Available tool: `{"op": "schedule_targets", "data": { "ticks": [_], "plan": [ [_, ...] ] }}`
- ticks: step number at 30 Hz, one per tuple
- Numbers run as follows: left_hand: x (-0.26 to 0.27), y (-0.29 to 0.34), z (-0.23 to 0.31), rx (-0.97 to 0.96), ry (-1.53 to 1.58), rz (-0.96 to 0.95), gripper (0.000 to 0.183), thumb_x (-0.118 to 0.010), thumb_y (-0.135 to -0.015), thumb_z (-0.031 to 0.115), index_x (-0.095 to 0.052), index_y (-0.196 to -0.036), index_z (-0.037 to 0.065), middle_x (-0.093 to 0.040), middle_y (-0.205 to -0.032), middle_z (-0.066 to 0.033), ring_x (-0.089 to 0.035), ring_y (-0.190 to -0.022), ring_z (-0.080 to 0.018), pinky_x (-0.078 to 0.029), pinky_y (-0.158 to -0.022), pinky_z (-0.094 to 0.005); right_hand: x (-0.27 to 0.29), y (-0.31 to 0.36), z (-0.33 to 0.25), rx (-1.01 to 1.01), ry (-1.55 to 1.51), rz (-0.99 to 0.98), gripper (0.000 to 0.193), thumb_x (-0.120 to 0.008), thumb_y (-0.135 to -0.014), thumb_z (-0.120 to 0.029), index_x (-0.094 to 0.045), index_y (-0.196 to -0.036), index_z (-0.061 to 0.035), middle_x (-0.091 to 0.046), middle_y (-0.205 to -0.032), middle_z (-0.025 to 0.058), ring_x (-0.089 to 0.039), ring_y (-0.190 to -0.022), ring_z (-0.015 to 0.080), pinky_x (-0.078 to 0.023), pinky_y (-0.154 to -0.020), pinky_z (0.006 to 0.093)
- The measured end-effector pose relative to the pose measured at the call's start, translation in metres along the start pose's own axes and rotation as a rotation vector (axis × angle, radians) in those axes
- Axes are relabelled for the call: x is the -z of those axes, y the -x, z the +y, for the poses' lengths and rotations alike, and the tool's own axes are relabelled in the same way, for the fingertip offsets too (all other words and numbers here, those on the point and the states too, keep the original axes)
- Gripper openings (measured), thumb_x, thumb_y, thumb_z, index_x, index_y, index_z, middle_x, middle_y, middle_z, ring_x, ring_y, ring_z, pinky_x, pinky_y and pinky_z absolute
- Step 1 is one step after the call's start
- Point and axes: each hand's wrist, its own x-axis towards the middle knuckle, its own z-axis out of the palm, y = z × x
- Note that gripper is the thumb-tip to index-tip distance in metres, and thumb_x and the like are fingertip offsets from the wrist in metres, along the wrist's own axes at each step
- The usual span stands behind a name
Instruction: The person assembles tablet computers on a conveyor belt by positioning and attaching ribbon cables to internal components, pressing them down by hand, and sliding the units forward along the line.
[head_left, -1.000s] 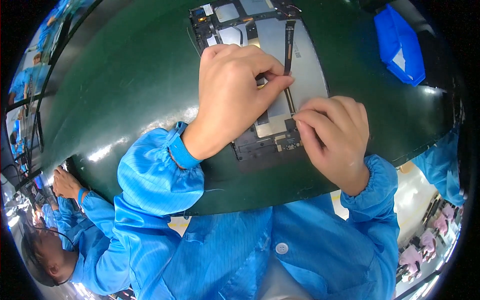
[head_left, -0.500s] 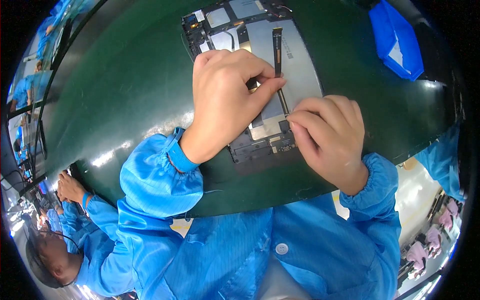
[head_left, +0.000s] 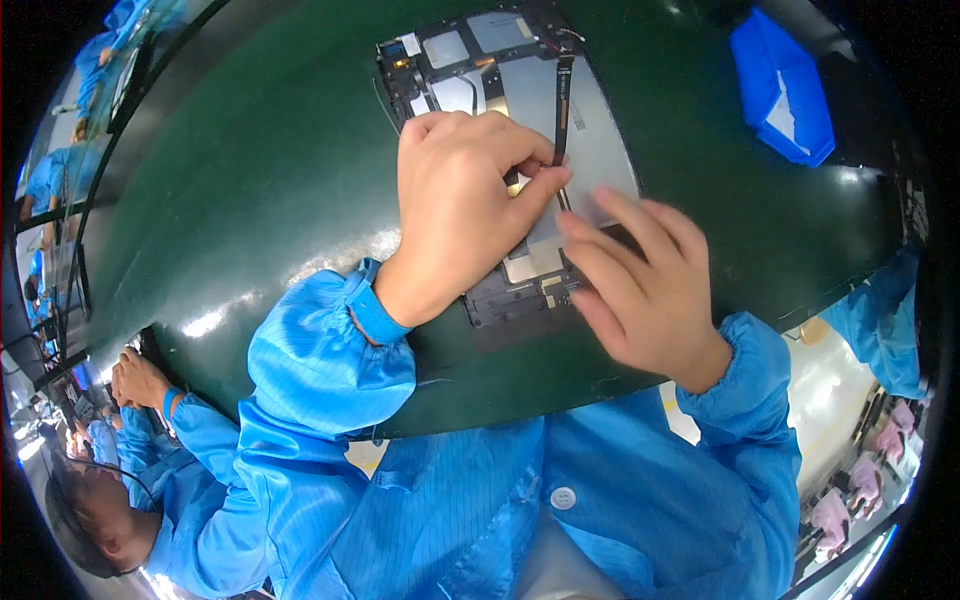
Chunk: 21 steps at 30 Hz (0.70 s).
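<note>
A dismantled tablet (head_left: 600, 130) lies on the dark green table, showing silver plates, a black frame and small circuit parts. Along it runs a narrow black flat ribbon cable (head_left: 564, 105) with a printed strip. My left hand (head_left: 465, 190) pinches this cable between thumb and forefinger, near its middle. Beside the cable's lower end is my right hand (head_left: 650, 290), its thumb and fingers spread and slightly blurred, with nothing visible between them. Part of the tablet's left side is hidden under my left hand.
A blue plastic bin (head_left: 790, 95) with something white inside stands at the far right of the green table (head_left: 260, 180). On the left, a co-worker's hands (head_left: 140, 380) are at the table's edge.
My right thumb and fingers have come apart from their pinch at the cable's lower end. The tablet and my left hand have shifted slightly; the left hand keeps its pinch.
</note>
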Motion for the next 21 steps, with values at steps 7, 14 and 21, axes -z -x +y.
{"op": "schedule_targets", "data": {
  "ticks": [7,14,21],
  "plan": [
    [0.006,0.002,0.012,0.236,0.165,0.022,0.037,-0.070,-0.084,0.020,-0.063,-0.118,0.007,-0.064,-0.086,-0.0022,-0.058,-0.084,-0.0222,-0.037,-0.087,-0.0375,0.004,-0.014,0.004,-0.042,0.021,-0.019,0.050,-0.067,-0.079,-0.029,-0.056,-0.117,0.0000,-0.063,-0.118,0.0119,-0.048,-0.128,0.0348,-0.031,-0.110,0.0509],
    [-0.002,0.052,0.004,0.515,0.512,0.359,0.067,-0.057,-0.093,0.013,-0.021,-0.147,-0.005,-0.025,-0.151,-0.0218,-0.027,-0.139,-0.0323,-0.018,-0.117,-0.0412,-0.006,-0.023,0.054,-0.316,-0.054,0.162,0.055,-0.056,-0.092,-0.025,-0.044,-0.138,0.0026,-0.048,-0.138,0.0233,-0.040,-0.133,0.0409,-0.022,-0.115,0.0501],
    [0.018,0.066,0.016,0.449,0.729,0.259,0.067,-0.046,-0.095,0.012,-0.012,-0.150,-0.005,-0.009,-0.157,-0.0251,-0.012,-0.148,-0.0340,-0.010,-0.119,-0.0404,-0.016,-0.037,0.032,-0.582,-1.149,0.200,0.058,-0.052,-0.095,-0.010,-0.032,-0.147,0.0021,-0.034,-0.152,0.0229,-0.038,-0.138,0.0283,-0.031,-0.112,0.0372]
  ]
}}
